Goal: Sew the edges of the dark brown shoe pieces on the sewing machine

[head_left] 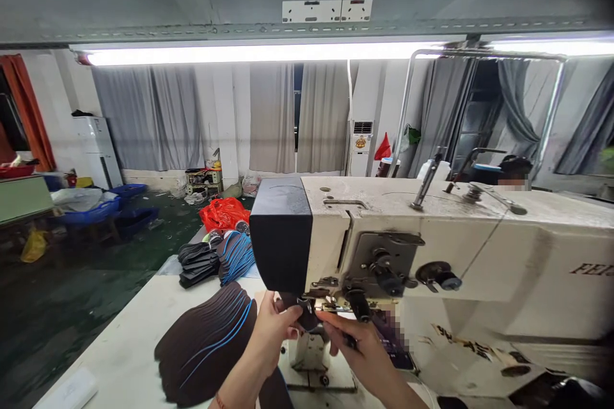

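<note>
in the head view, the left hand [274, 326] pinches a dark piece [308, 319] below the sewing machine [330, 204]; the right hand [359, 344] is at the piece's right side, its grip impossible to tell. the piece is partly covered; the machine's right end is cut off.

The person's left hand [282, 321] and right hand [357, 340] are ungloved, with slim fingers; both forearms are bare down to the bottom edge of the frame; a thin reddish band [220, 401] shows on the left one, at lower centre, its details too small to tell.
</note>
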Available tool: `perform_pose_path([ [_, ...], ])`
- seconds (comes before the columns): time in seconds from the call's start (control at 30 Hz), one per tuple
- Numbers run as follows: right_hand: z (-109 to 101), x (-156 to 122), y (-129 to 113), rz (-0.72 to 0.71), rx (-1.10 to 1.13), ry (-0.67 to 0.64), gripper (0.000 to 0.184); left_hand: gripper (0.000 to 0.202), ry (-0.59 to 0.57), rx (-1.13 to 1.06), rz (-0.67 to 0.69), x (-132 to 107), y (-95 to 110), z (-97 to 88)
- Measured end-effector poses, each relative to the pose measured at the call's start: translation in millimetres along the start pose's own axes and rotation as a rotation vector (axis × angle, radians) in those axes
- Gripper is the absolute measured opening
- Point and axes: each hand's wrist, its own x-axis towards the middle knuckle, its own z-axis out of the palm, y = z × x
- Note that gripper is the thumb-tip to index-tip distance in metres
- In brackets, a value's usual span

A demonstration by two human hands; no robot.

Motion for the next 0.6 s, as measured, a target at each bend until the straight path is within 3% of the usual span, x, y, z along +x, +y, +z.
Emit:
perform_pose_path([
  [0.27, 1, 0, -6, -0.103, -0.051, 0.051, 0.030, 0.017, -0.027, 0.017, 0.041, 24, 2, -0.1],
  [0.43, 23, -27, -8, -0.193, -0.132, 0.266, 0.030, 0.017, -0.038, 0.016, 0.073, 21, 1, -2.3],
  [0.5, 41, -41, -8, -0.161, -0.217, 0.218, 0.023, 0.017, -0.035, 0.017, 0.096, 19, -1, -3.0],
  [0.6, 70, -53, -12, -0.036, -0.410, -0.004, 0.019, 0.020, 0.015, 0.007, 0.170, 19, -5, 2.0],
])
